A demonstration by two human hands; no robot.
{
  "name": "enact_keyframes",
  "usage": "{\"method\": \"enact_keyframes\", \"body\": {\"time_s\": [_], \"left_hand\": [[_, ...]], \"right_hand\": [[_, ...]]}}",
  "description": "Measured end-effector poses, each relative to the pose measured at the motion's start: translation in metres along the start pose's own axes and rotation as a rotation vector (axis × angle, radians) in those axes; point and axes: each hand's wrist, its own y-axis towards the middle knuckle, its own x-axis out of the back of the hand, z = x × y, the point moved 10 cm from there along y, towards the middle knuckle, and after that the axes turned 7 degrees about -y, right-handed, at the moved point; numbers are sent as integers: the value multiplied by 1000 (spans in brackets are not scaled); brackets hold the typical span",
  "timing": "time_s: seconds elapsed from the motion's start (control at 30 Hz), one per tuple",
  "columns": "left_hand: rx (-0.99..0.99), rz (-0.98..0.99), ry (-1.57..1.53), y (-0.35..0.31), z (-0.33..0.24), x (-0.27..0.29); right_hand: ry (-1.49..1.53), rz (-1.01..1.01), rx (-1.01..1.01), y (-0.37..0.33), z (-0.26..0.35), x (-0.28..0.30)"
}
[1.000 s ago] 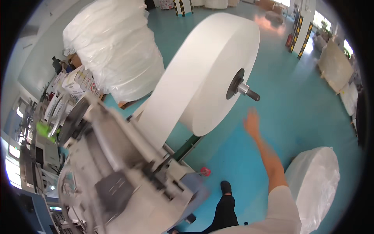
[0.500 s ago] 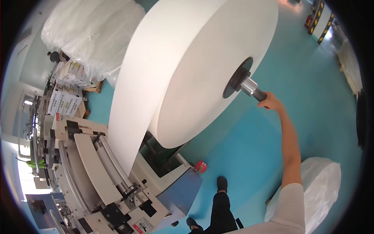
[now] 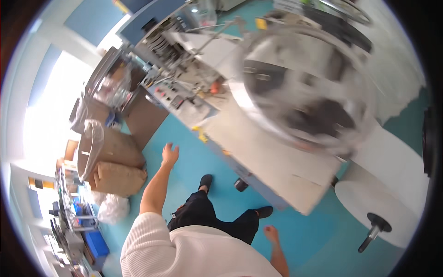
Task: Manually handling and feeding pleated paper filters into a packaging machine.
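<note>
1. The white roll (image 3: 369,196) sits on its dark-handled spindle (image 3: 376,226), lower right of the frame; mounting looks done.
2. Its strip (image 3: 392,154) slopes up toward the machine (image 3: 272,145); what's left I can't tell from here.
3. The left hand (image 3: 170,155), left of centre, is empty, fingers parted.
4. The right hand (image 3: 272,234), bottom centre, is curled; I can't see whether it holds anything.

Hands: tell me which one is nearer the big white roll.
The right hand, low in the picture, on the white roll's side; the left hand is out on the other side, toward the brown package.
</note>
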Motion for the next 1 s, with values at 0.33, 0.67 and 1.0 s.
{"method": "enact_keyframes", "body": {"time_s": [0.33, 0.67, 1.0], "left_hand": [[-260, -48, -540, 244, 2, -20], [-357, 214, -694, 311, 18, -38], [-392, 363, -731, 321, 17, -41]], "right_hand": [[523, -68, 17, 26, 354, -47], [580, 80, -131, 48, 558, -96], [809, 692, 164, 67, 791, -67]]}}
